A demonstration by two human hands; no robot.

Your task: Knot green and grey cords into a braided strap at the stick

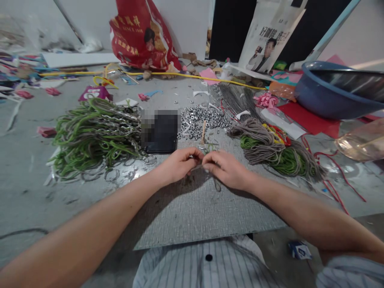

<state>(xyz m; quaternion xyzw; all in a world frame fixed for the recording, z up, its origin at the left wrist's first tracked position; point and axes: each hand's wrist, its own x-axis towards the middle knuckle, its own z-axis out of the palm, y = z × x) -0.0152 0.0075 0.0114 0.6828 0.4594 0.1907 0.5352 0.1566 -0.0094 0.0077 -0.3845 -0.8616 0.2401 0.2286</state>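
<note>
Near the front middle of the table, my left hand [182, 164] and my right hand [225, 168] meet with fingertips pinched around a thin cord [217, 185]. A small loop of it hangs below my right hand, and a bit of green cord shows just above the fingers. The exact grip is hidden by the fingers. Behind my hands, a small wooden stick [203, 131] lies at a pile of metal nuts [195, 120]. A dark phone [163, 134] lies beyond my left hand.
Green and grey cords with metal chains [99, 140] lie left. Bundled cords [270, 148] and red strings [339, 172] lie right. A blue basin [333, 94] stands back right, a red bag [141, 36] at the back. The table's front edge [210, 240] is close to my body.
</note>
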